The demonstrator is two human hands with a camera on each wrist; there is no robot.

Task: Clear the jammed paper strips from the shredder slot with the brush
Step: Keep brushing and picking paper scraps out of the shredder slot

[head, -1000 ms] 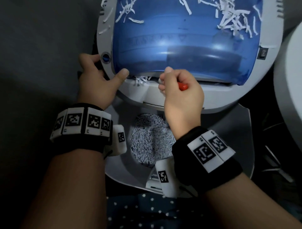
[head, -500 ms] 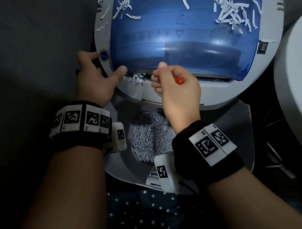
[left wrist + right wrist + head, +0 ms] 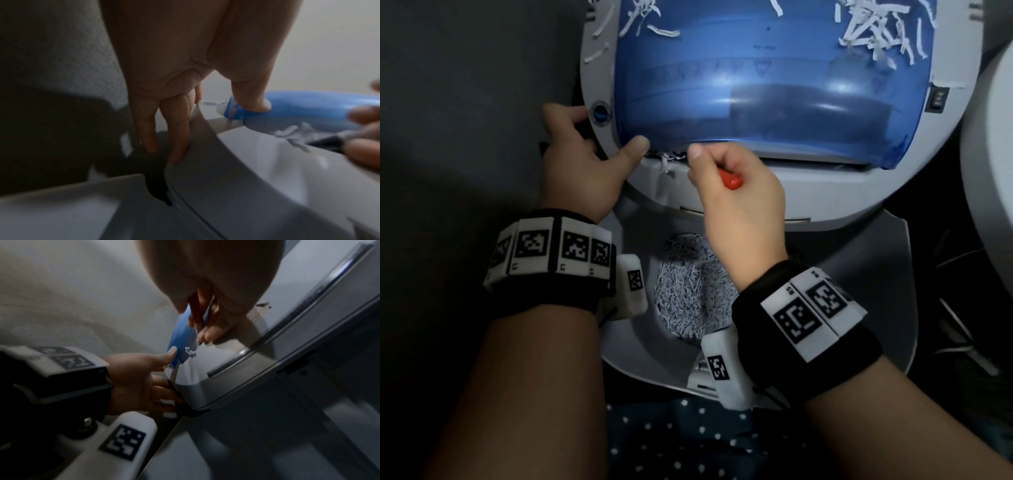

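Blue translucent cover (image 3: 767, 85) of the grey shredder (image 3: 808, 192): sitting tilted toward me, with white paper strips (image 3: 869, 31) scattered over its far part.

Jammed paper strips (image 3: 671, 161): a small white tuft is poking out of the slot just under the cover's near left corner, between my two hands.

My left hand (image 3: 582, 164): I am gripping the shredder's left rim, thumb pressing on the cover's corner, fingers curling round the grey edge (image 3: 179, 138).

My right hand (image 3: 736, 195): I am closing it tight around the brush (image 3: 731, 180); only the red-orange handle end is showing in the head view. Bristles are hidden, so I cannot tell whether they are touching the tuft.

Bin (image 3: 876, 274) below the shredder: holding a heap of shredded paper (image 3: 688, 284).
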